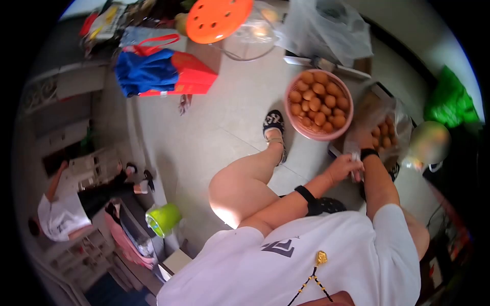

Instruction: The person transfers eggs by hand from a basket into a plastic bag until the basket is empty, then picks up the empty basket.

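Brown eggs fill a round pink basket on the floor, in front of me. Right of it, more eggs lie in a clear plastic bag. My left hand is closed on the near edge of the clear bag, below the basket. Just beyond it, my right hand reaches to the left side of the bagged eggs; its fingers are blurred and partly hidden by plastic.
An orange stool stands at the top, beside a red bag with blue cloth. White plastic bags and a green bag lie beyond. Another person is at the far left, near a green bin.
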A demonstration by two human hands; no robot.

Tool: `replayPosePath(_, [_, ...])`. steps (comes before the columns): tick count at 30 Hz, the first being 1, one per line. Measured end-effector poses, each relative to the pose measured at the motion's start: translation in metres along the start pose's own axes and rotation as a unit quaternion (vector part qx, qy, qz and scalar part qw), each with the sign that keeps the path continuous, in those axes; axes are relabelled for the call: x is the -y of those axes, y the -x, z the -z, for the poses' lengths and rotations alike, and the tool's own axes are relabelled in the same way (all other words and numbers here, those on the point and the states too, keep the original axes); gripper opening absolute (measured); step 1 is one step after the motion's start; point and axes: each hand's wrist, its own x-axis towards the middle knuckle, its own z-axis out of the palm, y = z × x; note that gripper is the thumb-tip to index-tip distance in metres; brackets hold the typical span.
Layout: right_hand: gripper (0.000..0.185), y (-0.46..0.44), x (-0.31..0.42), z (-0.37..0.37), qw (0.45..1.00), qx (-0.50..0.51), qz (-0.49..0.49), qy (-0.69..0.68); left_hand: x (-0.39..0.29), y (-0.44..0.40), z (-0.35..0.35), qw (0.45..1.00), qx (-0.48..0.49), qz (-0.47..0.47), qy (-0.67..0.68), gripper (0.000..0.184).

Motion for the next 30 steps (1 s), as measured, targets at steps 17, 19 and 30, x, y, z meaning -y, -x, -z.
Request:
replayPosePath(17, [0.028, 0.036, -0.025, 0.019, 0.981, -0.171, 0.071, -0.059, 0.014, -0.005, 0.014, 0.998, -0.041, -0.004, 0.049, 0.023])
replayPosePath(19, [0.022, 0.055, -0.025, 0.040, 0.970, -0.131, -0.004, -0.207, 0.021, -0.008, 0.017, 0.998, -0.065, 0.004, 0.027, 0.022])
replayPosePath(30, [0.018, 0.069, 0.052, 0.107, 0.901, -0.124, 0.237, -0.340, 0.038, -0.013, 0.028, 0.984, -0.175, 0.028, -0.018, 0.024])
